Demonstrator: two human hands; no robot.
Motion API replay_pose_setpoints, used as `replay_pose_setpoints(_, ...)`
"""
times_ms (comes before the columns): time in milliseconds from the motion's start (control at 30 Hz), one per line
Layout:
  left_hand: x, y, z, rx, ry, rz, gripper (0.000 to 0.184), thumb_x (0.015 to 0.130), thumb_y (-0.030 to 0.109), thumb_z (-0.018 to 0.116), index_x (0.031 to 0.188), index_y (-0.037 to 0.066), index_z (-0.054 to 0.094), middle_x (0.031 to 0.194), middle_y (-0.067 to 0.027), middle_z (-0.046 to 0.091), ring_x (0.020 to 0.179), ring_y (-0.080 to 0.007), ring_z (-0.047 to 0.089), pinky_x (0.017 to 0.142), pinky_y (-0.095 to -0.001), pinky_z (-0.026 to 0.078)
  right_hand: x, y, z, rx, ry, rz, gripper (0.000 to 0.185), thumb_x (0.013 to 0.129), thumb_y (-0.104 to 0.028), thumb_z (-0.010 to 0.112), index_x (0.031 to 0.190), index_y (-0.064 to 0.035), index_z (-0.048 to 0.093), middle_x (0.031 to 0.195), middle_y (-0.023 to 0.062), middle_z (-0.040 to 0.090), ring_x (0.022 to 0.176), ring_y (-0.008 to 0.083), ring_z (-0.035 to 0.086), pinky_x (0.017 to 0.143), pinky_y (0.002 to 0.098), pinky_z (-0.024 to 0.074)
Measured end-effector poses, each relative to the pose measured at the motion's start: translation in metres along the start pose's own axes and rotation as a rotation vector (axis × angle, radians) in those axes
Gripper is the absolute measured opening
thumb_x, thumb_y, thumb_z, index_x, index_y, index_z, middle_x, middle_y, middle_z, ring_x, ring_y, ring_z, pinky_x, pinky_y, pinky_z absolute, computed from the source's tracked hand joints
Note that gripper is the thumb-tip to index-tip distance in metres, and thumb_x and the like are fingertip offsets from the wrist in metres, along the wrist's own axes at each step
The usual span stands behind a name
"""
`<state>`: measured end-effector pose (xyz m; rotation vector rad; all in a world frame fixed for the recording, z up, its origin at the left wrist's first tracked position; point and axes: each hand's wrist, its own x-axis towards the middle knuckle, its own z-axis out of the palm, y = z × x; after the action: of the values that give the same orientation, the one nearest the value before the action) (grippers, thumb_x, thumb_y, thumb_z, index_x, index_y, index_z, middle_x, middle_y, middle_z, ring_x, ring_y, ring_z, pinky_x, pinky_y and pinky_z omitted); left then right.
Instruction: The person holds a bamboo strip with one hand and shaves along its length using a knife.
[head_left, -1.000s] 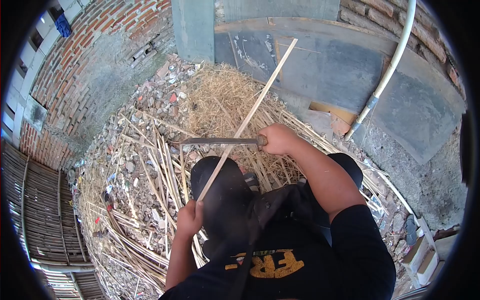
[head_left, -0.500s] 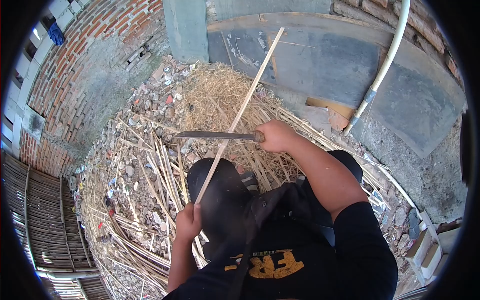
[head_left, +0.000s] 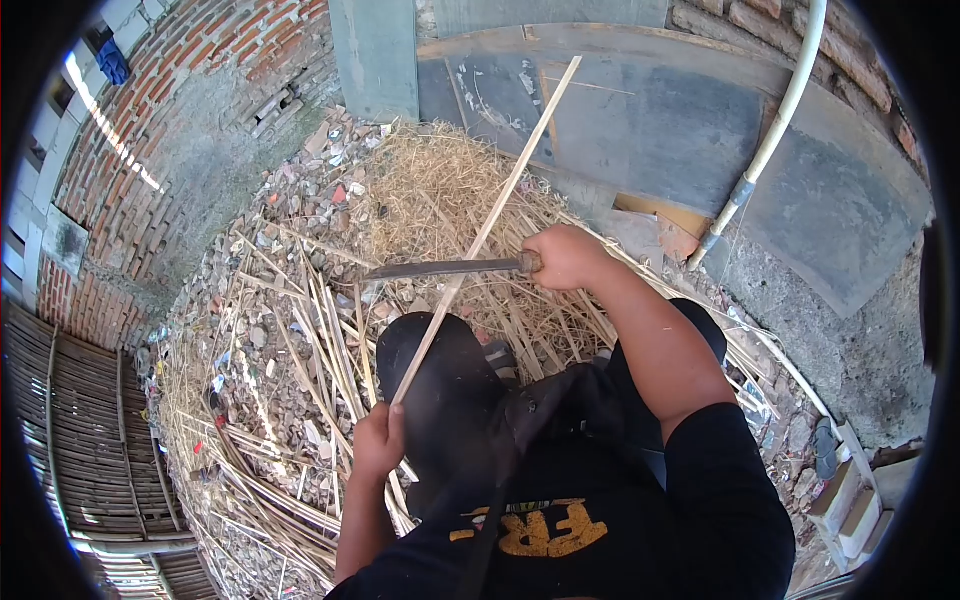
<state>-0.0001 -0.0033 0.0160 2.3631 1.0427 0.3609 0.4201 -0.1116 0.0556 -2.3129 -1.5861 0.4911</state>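
Observation:
My left hand (head_left: 379,440) is closed around the lower end of a long, pale bamboo strip (head_left: 512,180). The strip slants up and away to the right, passing over my left knee. My right hand (head_left: 562,257) grips the handle of a machete (head_left: 440,269), whose dark blade points left. The blade crosses the strip a little below its middle; whether it presses into the strip cannot be made out. Under the strip lies a heap of fine straw-coloured shavings (head_left: 430,175).
Several cut bamboo strips (head_left: 325,335) lie on the rubble at my left. Grey panels (head_left: 650,120) lean against the wall ahead, with a pale pipe (head_left: 775,135) in front. A brick wall (head_left: 130,170) stands far left, above a slatted bamboo panel (head_left: 90,430).
My right hand and the machete have shifted slightly right and up along the strip. The strip's far end has moved a little to the right; my left hand stays nearly in place.

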Motion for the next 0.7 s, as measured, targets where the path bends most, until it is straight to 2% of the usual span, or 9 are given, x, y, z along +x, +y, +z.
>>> replay_pose_setpoints(100, 0.001, 0.000, 0.000, 0.029, 0.003, 0.001, 0.046, 0.108, 0.033, 0.055, 0.076, 0.000, 0.053, 0.062, -0.0262, 0.058, 0.060, -0.0485, 0.061, 0.057, -0.0520, 0.046, 0.001, 0.001, 0.012, 0.085, -0.027, 0.059, 0.028, 0.080, -0.025, 0.073, 0.106, -0.0160, 0.076, 0.098, 0.0154, 0.075, 0.098, 0.0354, 0.072, 0.084, 0.0491, 0.0577)
replay_pose_setpoints(200, -0.001, 0.000, -0.002, 0.047, 0.006, 0.006, 0.045, 0.108, 0.033, 0.055, 0.076, 0.000, 0.053, 0.062, -0.0266, 0.058, 0.060, -0.0495, 0.061, 0.057, -0.0536, 0.046, -0.011, -0.013, 0.011, 0.126, 0.041, 0.038, 0.027, 0.077, -0.021, 0.072, 0.103, -0.0126, 0.075, 0.093, 0.0180, 0.074, 0.092, 0.0396, 0.071, 0.081, 0.0507, 0.0569)
replay_pose_setpoints(333, 0.000, 0.001, 0.001, 0.055, 0.012, 0.009, 0.045, 0.107, 0.033, 0.056, 0.077, 0.000, 0.054, 0.062, -0.0267, 0.058, 0.060, -0.0494, 0.061, 0.057, -0.0537, 0.046, -0.018, -0.037, 0.003, -0.084, -0.022, -0.043, 0.027, 0.077, -0.020, 0.071, 0.102, -0.0137, 0.076, 0.094, 0.0174, 0.075, 0.093, 0.0396, 0.071, 0.081, 0.0508, 0.0567)
replay_pose_setpoints(567, 0.002, 0.001, 0.003, 0.092, 0.052, 0.004, 0.044, 0.107, 0.033, 0.056, 0.077, 0.001, 0.053, 0.062, -0.0266, 0.059, 0.061, -0.0502, 0.061, 0.057, -0.0545, 0.046, 0.016, 0.021, 0.018, 0.094, 0.051, 0.105, 0.024, 0.083, -0.025, 0.070, 0.101, -0.0123, 0.075, 0.097, 0.0163, 0.075, 0.094, 0.0368, 0.072, 0.084, 0.0505, 0.0573)
replay_pose_setpoints(700, 0.001, -0.005, -0.001, 0.103, 0.027, 0.013, 0.044, 0.107, 0.033, 0.057, 0.077, 0.001, 0.053, 0.063, -0.0265, 0.059, 0.061, -0.0502, 0.061, 0.057, -0.0543, 0.047, 0.005, -0.001, 0.017, 0.156, 0.082, 0.101, 0.023, 0.082, -0.025, 0.069, 0.101, -0.0118, 0.075, 0.097, 0.0158, 0.075, 0.094, 0.0375, 0.072, 0.084, 0.0510, 0.0573)
